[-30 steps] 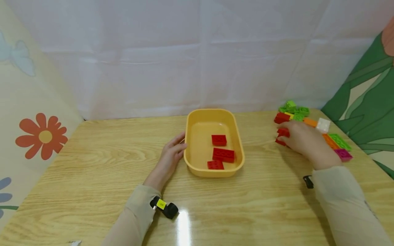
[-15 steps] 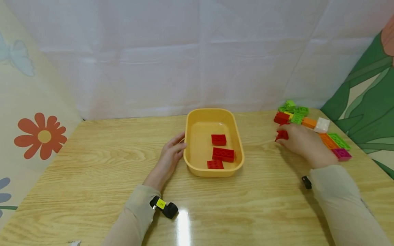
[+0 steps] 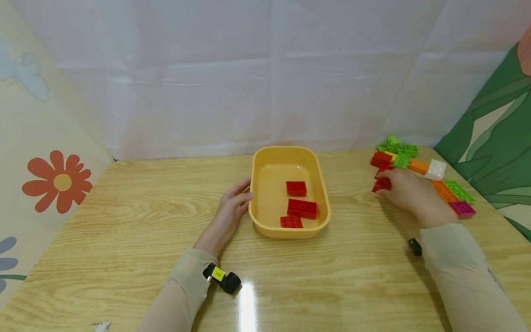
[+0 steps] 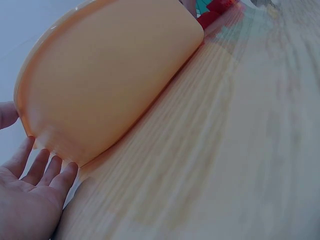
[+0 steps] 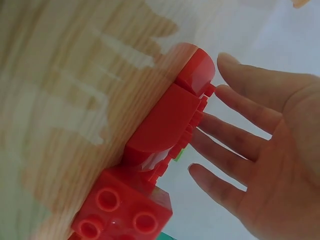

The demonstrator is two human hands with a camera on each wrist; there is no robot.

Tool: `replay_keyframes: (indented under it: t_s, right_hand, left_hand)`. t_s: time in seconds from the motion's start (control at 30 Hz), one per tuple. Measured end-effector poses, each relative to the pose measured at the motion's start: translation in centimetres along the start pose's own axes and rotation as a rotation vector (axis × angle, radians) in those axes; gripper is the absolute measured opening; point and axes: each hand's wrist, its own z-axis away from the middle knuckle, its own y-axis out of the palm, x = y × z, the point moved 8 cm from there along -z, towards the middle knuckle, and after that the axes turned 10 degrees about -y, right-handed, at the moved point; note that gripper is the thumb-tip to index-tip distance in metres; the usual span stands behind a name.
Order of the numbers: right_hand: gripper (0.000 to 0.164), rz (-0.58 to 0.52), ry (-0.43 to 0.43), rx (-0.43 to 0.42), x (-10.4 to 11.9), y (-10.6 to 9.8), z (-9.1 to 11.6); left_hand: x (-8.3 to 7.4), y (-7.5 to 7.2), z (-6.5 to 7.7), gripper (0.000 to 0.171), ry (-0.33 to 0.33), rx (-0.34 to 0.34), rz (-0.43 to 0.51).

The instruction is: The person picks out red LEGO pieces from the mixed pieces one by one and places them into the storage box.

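My left hand [image 3: 230, 205] rests against the left side of a yellow plastic tray [image 3: 260, 184]. In the left wrist view its straight fingers [image 4: 45, 167] meet the tray wall and the thumb lies by the rim. Inside the tray are three red toy bricks [image 3: 302, 208]. At the table's right, my right hand [image 3: 408, 193] is over red bricks [image 3: 381, 184]. The right wrist view shows a line of them: a rounded brick [image 5: 197, 72], a longer curved one [image 5: 165, 117] and a studded block [image 5: 122, 205]. Extended fingers [image 5: 227, 135] touch the studs, with the thumb close to the rounded brick.
Behind and right of the right hand lie green bricks [image 3: 401, 160], an orange brick [image 3: 418, 166], a white brick [image 3: 436, 170], an orange plate [image 3: 444, 191], a green plate [image 3: 459, 192] and a magenta brick [image 3: 462, 209]. A white sheet [image 3: 207, 106] hangs behind the table.
The right hand has shifted slightly at the red bricks, and more of the orange plate beside it shows. The left hand and the tray stay in place.
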Motion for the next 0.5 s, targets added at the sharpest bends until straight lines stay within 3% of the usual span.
replay_keyframes:
  t_s: [0.23,0.5]
  right_hand:
    - [0.041,0.001,-0.039,-0.002,0.21,0.21,-0.11]
    - [0.045,0.01,0.005,0.051,-0.08,0.76,0.02]
  left_hand:
    - [0.0,0.04,0.01,0.057,-0.006,-0.006,-0.006]
    - [0.04,-0.05,-0.04,0.057,-0.007,-0.002,-0.01]
